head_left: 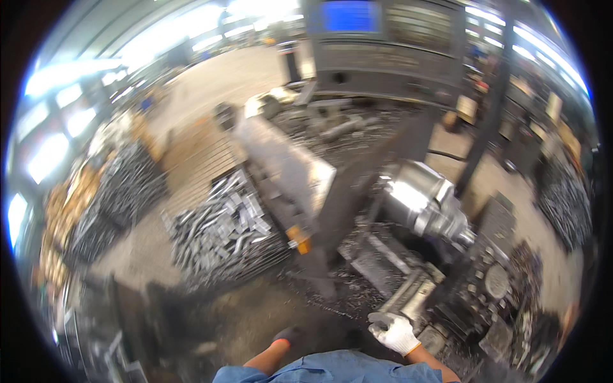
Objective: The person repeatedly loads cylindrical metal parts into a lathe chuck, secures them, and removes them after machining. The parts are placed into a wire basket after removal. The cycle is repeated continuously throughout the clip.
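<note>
My right hand [397,334], in a white glove with an orange-edged cuff, is at the lower middle, beside the near end of the lathe's pale carriage part [418,293]. Its fingers are curled. A dark grey shape shows at the fingertips, and I cannot tell whether it is a metal piece or the glove's coating. My left hand [289,334], in a dark glove with an orange cuff, hangs low over the dark floor, its fingers smeared by motion. To the right, the lathe's shiny round chuck [412,188] stands above the carriage.
Left of centre, a bin [274,255] holds many grey metal pieces. A tilted metal sheet [284,156] stands beside it. Metal shavings [357,124] lie behind, before a machine cabinet with a blue screen [350,16]. A dark post [488,108] rises at right. More metal piles [118,198] stand far left.
</note>
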Motion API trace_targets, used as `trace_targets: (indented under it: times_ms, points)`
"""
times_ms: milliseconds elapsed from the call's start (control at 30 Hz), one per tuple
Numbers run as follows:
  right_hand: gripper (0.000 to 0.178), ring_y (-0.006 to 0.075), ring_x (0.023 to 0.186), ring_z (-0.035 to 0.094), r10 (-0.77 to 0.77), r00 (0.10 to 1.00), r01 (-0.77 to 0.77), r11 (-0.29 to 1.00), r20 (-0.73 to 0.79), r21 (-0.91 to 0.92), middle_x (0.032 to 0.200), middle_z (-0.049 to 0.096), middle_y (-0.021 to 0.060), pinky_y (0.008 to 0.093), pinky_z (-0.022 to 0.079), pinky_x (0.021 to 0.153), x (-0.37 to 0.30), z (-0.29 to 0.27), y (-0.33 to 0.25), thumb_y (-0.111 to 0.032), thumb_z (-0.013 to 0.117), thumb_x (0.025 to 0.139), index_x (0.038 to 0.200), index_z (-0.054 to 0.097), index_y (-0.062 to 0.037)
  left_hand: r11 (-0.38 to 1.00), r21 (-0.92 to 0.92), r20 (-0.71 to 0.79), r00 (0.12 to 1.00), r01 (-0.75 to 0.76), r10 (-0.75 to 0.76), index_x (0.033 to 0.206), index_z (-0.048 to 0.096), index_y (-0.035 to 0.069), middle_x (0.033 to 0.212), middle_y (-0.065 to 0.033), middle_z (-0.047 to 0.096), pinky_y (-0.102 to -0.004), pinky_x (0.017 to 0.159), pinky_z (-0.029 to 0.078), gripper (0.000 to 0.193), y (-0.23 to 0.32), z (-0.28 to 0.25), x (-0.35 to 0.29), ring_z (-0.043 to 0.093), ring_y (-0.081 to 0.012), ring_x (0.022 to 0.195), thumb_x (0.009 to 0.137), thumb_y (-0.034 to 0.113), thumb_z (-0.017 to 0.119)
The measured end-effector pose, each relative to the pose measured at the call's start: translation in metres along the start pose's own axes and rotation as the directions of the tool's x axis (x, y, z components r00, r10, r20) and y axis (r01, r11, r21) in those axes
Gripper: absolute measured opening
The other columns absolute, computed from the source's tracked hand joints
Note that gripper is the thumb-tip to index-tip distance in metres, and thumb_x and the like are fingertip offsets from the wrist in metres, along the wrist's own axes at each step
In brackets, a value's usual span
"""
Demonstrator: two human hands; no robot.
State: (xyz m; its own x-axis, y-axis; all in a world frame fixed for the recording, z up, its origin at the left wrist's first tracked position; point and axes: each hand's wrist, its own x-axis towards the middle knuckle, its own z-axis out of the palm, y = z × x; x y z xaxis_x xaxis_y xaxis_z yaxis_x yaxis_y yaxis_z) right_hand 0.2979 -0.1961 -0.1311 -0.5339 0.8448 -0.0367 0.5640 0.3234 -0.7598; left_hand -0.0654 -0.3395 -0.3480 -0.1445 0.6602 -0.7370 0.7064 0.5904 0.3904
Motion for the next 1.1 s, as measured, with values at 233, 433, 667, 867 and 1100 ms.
trace_targets:
  times_ms: [233, 433, 667, 867, 1100]
  points:
    - [0.037, 0.0295, 0.112, 0.075, -0.158, 0.827, 0.279, 0.948, 0.539, -0.151, 0.121, 0.079, 0.0081, 0.0402, 0.059, 0.1, 0.057, 0.124, -0.07, -0.035, 0.075, 0.09, 0.121, 0.08, -0.0166, 0.138, -0.968, -0.074, 0.285, 0.211, -0.956, 0.14, 0.069, 0.003, 0.14, -0.0292, 0.067, -0.0482, 0.111, 0.049, 0.072, -0.385, 0.222, -0.261, 0.064, -0.0439, 0.132, 0.092, 0.056, 0.059]
    - [0.038, 0.033, 0.111, 0.075, -0.432, 0.39, 0.694, 0.718, 0.813, 0.049, 0.119, 0.079, 0.0128, 0.0402, 0.059, 0.098, 0.038, 0.323, -0.186, -0.032, 0.071, 0.092, 0.122, 0.078, -0.0104, -0.018, -0.995, 0.028, 0.094, 0.1, -0.995, 0.127, 0.073, -0.001, 0.118, -0.0305, 0.075, -0.05, 0.099, 0.054, 0.063, -0.402, 0.393, -0.361, 0.07, -0.0471, 0.117, 0.091, 0.05, 0.062]
    - [0.043, 0.0348, 0.119, 0.072, -0.358, -0.226, 0.828, 0.419, 0.906, 0.372, 0.127, 0.076, 0.0155, 0.042, 0.056, 0.104, -0.043, 0.453, -0.326, -0.038, 0.067, 0.093, 0.126, 0.077, -0.0117, -0.131, -0.814, 0.339, -0.279, -0.566, -0.899, 0.12, 0.07, -0.003, 0.088, -0.0172, 0.07, -0.041, 0.079, 0.054, 0.046, -0.267, 0.476, -0.43, 0.07, -0.0276, 0.089, 0.1, 0.037, 0.061]
    - [0.043, 0.035, 0.113, 0.074, -0.349, -0.489, 0.799, 0.19, 0.799, 0.571, 0.121, 0.078, 0.0164, 0.0421, 0.058, 0.099, -0.076, 0.543, -0.426, -0.037, 0.066, 0.094, 0.126, 0.076, -0.0096, -0.11, -0.706, 0.708, -0.693, -0.7, -0.137, 0.132, 0.065, -0.007, 0.122, -0.0306, 0.071, -0.0476, 0.101, 0.052, 0.057, -0.197, 0.483, -0.515, 0.069, -0.0374, 0.112, 0.109, 0.044, 0.059]
    - [0.04, 0.0334, 0.111, 0.072, -0.48, -0.606, 0.676, 0.109, 0.634, 0.729, 0.122, 0.076, 0.0136, 0.0425, 0.057, 0.099, -0.109, 0.632, -0.531, -0.033, 0.067, 0.095, 0.128, 0.074, -0.0111, -0.382, -0.833, 0.409, -0.91, -0.399, 0.058, 0.146, 0.055, -0.004, 0.145, -0.0276, 0.062, -0.0461, 0.106, 0.05, 0.064, -0.179, 0.525, -0.551, 0.062, -0.0414, 0.127, 0.112, 0.05, 0.049]
